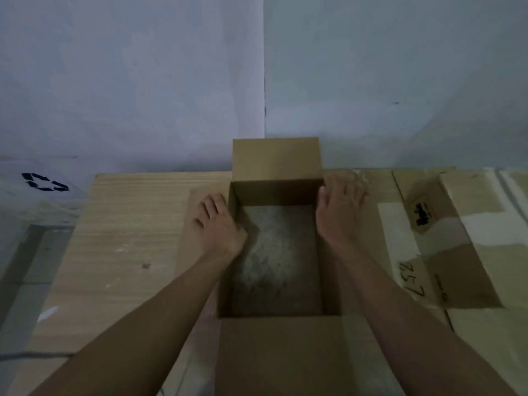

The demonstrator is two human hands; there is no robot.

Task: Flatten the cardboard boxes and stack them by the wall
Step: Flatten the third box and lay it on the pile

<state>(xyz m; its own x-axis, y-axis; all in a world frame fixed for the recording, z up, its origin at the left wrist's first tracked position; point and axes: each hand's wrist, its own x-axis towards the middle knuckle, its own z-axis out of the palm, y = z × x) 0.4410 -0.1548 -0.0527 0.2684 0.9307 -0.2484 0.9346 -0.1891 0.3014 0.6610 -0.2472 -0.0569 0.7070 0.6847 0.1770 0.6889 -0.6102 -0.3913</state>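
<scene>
Sat on the wooden counter (123, 252): an open box (275, 192) and flat cardboard (463, 244) beside it.

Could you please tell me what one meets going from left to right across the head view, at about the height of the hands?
Recycling symbol → wooden board → left hand → open cardboard box → right hand → flattened cardboard with a label and handwritten numbers.

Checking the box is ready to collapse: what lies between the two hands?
Head view: only the open box cavity lies between the left hand and right hand, showing a bare grey surface, no contents.
</scene>
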